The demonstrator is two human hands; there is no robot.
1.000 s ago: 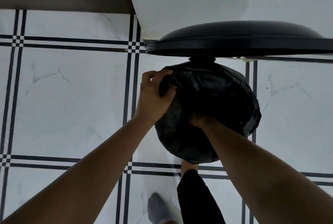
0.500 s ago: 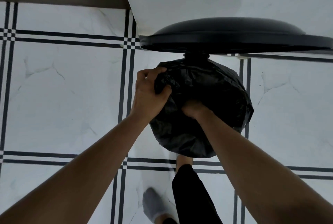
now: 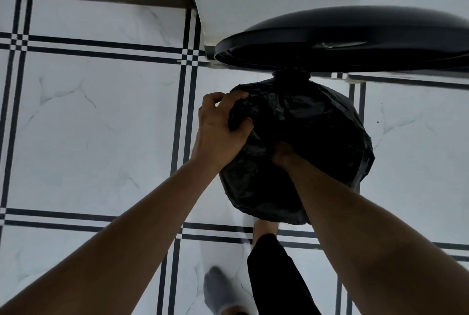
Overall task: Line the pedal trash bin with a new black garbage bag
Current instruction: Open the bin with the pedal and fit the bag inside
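Lid tilted further; both hands still grip bag.

The lid now tips to show its underside; the right hand sits deeper in the bag

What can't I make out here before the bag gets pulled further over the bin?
All from the head view:
- Right hand: fingers are buried in the black bag, so its grip is unclear.
- Bin body and rim: wrapped by the bag; how far the bag is seated cannot be told.
- Pedal: hidden under the bag and right forearm.
- Lid: right side cut off by the frame edge.
- Left hand: fingertips curl into the plastic.
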